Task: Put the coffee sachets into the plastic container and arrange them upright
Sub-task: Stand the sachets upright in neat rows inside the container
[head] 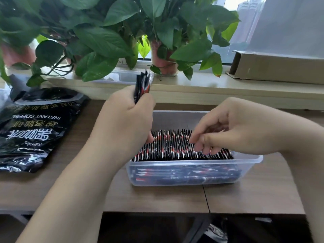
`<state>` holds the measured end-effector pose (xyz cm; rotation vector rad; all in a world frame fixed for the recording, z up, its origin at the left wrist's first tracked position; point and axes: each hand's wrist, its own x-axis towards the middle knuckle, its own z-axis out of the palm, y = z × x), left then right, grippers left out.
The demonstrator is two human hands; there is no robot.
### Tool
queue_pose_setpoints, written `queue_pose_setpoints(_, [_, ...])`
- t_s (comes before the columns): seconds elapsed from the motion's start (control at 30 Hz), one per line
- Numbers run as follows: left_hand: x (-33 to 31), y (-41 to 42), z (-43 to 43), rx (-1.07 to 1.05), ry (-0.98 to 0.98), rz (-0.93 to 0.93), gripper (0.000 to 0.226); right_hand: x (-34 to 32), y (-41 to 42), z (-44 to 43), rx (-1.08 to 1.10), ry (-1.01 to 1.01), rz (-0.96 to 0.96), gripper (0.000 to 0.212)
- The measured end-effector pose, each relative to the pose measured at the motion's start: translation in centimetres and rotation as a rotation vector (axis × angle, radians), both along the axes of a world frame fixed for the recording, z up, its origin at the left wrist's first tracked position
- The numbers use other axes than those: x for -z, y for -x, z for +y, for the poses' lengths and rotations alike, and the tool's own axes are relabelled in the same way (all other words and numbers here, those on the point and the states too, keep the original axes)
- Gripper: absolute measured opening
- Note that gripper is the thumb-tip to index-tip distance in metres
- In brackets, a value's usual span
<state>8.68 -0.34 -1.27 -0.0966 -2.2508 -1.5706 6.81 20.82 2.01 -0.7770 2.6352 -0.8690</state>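
Observation:
A clear plastic container [249, 160] stands on the wooden table, packed with a row of black-and-red coffee sachets [168, 146] standing on edge. More sachets lie flat beneath them, seen through the front wall. My left hand [126, 118] grips a small bundle of sachets [142, 86] that sticks up above the container's left end. My right hand [233, 127] hovers over the right part of the row, its fingertips touching the sachet tops. Whether those fingers pinch a sachet cannot be told.
A black instant-coffee bag [35, 127] lies open on the table at the left. Potted plants [163, 62] line the windowsill behind, with a clear lid or tub [122, 77] and a cardboard box [278, 67]. The table's front edge runs just below the container.

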Motion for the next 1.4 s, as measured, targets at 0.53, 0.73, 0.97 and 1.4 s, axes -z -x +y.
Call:
queue_pose_setpoints(0.53, [0.2,-0.2,1.7,0.164,-0.073,-0.13,0.045,0.1,-0.7,0.4,0.091,0.462,0.194,0.019])
queue_pose_setpoints(0.73, [0.8,0.1,2.0,0.154,-0.347,-0.251,0.056,2.2,-1.0,-3.6,0.073,0.45,0.297,0.016])
queue_pose_setpoints(0.97, [0.4,-0.3,1.8,0.226,-0.449,-0.317,0.033,3.4,-0.5,-3.7,0.075,0.476,0.312,0.01])
queue_pose_setpoints(1.4, [-0.8,-0.5,0.4,0.057,-0.49,-0.14,0.021,2.5,0.2,-3.6,0.302,0.542,0.32,0.01])
